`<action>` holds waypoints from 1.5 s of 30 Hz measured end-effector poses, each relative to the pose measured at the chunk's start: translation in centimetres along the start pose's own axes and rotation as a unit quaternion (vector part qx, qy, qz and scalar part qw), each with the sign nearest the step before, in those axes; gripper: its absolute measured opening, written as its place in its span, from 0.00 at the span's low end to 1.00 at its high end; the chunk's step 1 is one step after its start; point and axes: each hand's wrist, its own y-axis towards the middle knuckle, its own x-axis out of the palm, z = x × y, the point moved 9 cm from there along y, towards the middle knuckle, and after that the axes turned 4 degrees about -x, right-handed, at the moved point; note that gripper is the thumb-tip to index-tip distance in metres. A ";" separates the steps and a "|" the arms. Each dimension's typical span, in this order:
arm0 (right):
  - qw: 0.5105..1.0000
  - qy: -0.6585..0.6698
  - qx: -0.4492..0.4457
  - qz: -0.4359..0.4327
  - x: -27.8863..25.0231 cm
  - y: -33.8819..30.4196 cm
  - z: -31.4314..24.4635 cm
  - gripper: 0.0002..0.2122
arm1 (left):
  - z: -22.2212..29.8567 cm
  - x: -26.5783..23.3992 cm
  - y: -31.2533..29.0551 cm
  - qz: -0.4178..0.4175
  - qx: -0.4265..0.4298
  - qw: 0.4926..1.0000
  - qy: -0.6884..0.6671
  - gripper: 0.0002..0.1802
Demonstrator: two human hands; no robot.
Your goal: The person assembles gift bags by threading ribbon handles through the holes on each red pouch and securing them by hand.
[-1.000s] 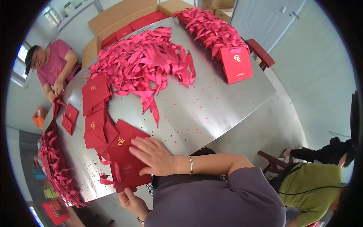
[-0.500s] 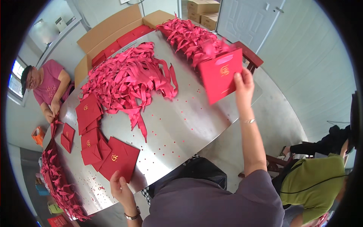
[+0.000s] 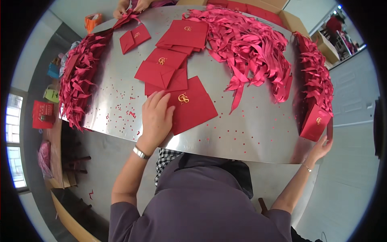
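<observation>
My left hand (image 3: 156,119) lies with its fingers stretched out at the left edge of a flat red paper bag (image 3: 195,107) marked with a gold emblem. The thumb is apart from the fingers, and the hand grips nothing. At the table's right end, my right hand (image 3: 320,149) has its fingers around the lower corner of another red paper bag (image 3: 315,124). That bag stands at the near end of a row of ribbon-handled bags (image 3: 314,76). More flat red bags (image 3: 163,66) overlap just beyond my left hand.
A heap of loose red ribbons (image 3: 258,52) covers the far middle of the metal table (image 3: 238,109). Ribboned bags (image 3: 82,76) line its left edge. Small red dots are scattered about. Across the table, another person's hands (image 3: 133,9) work on a red piece. An open carton (image 3: 292,25) stands behind.
My view has swung left. My right hand has brought its bag from the air to the row's end. My left hand has moved from beside the flat bag onto its edge.
</observation>
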 end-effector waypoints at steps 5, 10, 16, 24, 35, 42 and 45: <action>0.977 0.073 -0.154 -0.126 2.3 -6.9 -16.4 0.19 | 2.6 2.6 -0.2 -0.130 0.099 0.986 -0.034 0.23; 0.766 0.142 -0.483 -0.399 10.4 -19.1 -34.7 0.14 | 4.0 1.1 -3.6 -0.153 0.082 0.980 -0.095 0.25; 0.718 0.148 -0.519 -0.440 13.2 -19.9 -35.2 0.05 | 3.6 -0.5 -5.4 -0.127 0.048 0.980 -0.145 0.25; 0.748 0.340 -0.157 -0.549 10.8 -24.9 -35.1 0.03 | 2.4 2.9 -0.7 -0.165 0.004 0.984 -0.066 0.21; 0.790 0.284 -0.279 -0.466 10.6 -27.7 -40.0 0.04 | 0.6 4.4 -1.1 -0.341 -0.159 0.884 -0.276 0.11; 0.777 0.277 -0.247 -0.508 11.6 -27.6 -40.9 0.04 | 0.7 4.1 -1.7 -0.323 -0.159 0.873 -0.329 0.11; 0.759 0.273 -0.214 -0.552 12.2 -27.8 -40.9 0.05 | 0.0 4.8 -2.6 -0.333 -0.208 0.849 -0.354 0.11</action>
